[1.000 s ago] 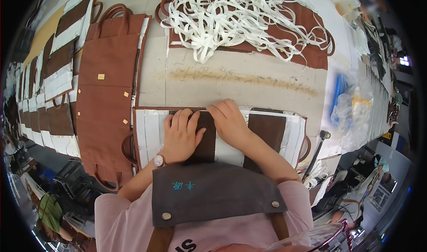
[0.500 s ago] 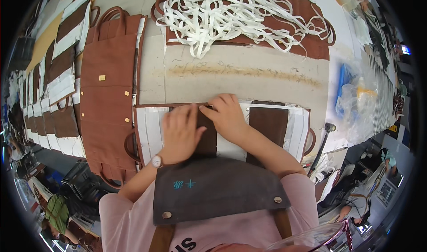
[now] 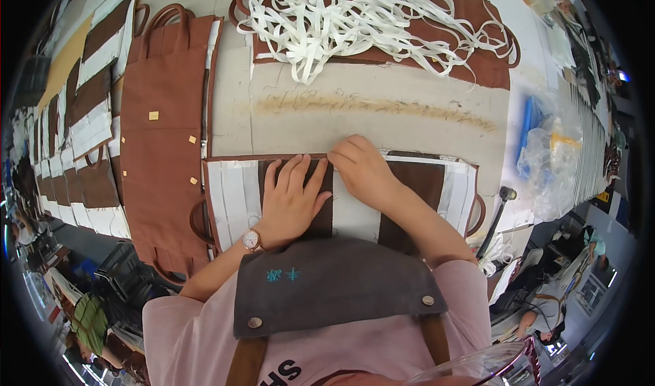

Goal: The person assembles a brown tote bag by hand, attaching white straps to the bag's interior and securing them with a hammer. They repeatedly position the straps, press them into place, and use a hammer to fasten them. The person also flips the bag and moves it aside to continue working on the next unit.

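Note:
In front of me lies an unfinished bag panel (image 3: pixel 356 212), white and dark brown on its upper side, with a reddish-brown border and handles poking out at both ends. My left hand (image 3: pixel 292 196) rests flat on it with the fingers spread, their tips close to the far edge. Beside it, my right hand (image 3: pixel 361 171) is closed, with thumb and fingers pinched at that far edge near the panel's middle. The fingers hide exactly what is pinched there.
A brown bag piece (image 3: pixel 164 106) with handles lies to the left, next to stacked panels (image 3: pixel 95 140). Beyond, a heap of white tape (image 3: pixel 341 24) covers more brown pieces. A hammer (image 3: pixel 497 219) and clear plastic bags (image 3: pixel 549 161) lie on the right.
My left hand has settled flat with its fingers spread and slid slightly right. The right hand has curled its fingers in at the far edge, shifting a little right.

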Tool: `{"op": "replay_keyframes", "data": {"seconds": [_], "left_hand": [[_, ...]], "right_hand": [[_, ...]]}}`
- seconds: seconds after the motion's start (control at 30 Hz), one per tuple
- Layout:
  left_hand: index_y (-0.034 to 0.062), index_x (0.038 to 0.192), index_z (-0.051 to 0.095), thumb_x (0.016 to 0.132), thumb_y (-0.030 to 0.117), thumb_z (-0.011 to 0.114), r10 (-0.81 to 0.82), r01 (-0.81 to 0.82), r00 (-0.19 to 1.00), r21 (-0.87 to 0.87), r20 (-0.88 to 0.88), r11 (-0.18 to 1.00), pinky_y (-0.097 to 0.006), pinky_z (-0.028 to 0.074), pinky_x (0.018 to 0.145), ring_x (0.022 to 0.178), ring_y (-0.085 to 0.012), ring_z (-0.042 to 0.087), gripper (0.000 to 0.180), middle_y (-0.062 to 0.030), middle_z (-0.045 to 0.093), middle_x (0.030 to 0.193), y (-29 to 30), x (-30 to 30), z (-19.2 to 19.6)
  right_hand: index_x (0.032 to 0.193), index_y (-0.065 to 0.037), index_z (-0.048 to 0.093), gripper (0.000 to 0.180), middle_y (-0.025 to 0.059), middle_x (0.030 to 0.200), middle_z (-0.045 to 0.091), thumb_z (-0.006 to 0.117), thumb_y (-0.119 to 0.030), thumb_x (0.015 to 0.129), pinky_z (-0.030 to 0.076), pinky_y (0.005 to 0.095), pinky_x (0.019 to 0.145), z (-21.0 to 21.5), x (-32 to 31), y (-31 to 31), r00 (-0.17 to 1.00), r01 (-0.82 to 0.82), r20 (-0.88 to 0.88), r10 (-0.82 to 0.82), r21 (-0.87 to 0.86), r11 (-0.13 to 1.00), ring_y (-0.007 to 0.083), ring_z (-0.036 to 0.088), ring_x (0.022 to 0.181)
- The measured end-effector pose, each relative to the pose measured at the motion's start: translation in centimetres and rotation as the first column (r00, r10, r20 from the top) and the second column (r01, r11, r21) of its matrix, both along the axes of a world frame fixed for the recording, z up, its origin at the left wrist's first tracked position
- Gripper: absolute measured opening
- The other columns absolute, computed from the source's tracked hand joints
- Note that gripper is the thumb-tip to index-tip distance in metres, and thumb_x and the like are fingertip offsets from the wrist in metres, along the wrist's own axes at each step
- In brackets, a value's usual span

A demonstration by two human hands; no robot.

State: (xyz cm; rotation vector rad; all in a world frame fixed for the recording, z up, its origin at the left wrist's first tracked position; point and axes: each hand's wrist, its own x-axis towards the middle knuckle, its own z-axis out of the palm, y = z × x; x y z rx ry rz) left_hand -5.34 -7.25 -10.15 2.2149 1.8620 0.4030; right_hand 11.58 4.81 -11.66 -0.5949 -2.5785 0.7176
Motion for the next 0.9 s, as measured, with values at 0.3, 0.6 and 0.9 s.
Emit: {"op": "replay_keyframes", "data": {"seconds": [0.3, 0.6, 0.9], "left_hand": [[0.0086, 0.136, 0.055, 0.086, 0.029, 0.071, 0.04, -0.04, 0.999, 0.046, -0.009, 0.998, -0.051, 0.036, 0.104, 0.121, -0.0306, 0.05, 0.057, -0.0166, 0.054, 0.127, 0.3, 0.0, 0.0], [0.0113, 0.134, 0.059, 0.08, 0.025, 0.076, 0.038, -0.029, 0.995, 0.092, -0.091, 0.995, -0.046, 0.039, 0.096, 0.111, -0.029, 0.052, 0.058, -0.0131, 0.054, 0.12, 0.3, -0.2, 0.0], [0.0036, 0.131, 0.054, 0.083, 0.013, 0.072, -0.026, 0.002, 0.973, 0.106, 0.228, 0.994, -0.042, 0.044, 0.088, 0.101, -0.0332, 0.054, 0.052, -0.0149, 0.054, 0.115, 2.4, 0.2, -0.7]], "right_hand": [[0.097, 0.001, 0.067, 0.028, 0.0083, 0.102, 0.059, 0.064, -0.009, 0.072, 0.048, 0.0387, 0.092, 0.6, 1.0, -0.3, 0.987, -0.141, 0.104, 0.12, 0.235, 0.962, 0.0254, 0.055, 0.102], [0.103, -0.003, 0.064, 0.024, 0.0101, 0.1, 0.058, 0.067, -0.003, 0.08, 0.043, 0.0422, 0.089, 0.1, 1.2, -0.9, 0.971, 0.238, 0.028, -0.238, 0.006, 0.971, 0.0308, 0.054, 0.098], [0.093, -0.006, 0.066, 0.019, 0.0077, 0.092, 0.056, 0.065, 0.0, 0.075, 0.043, 0.0413, 0.086, -0.4, 2.2, 0.4, 0.997, 0.08, -0.004, -0.08, 0.01, 0.997, 0.0287, 0.054, 0.092]]}}
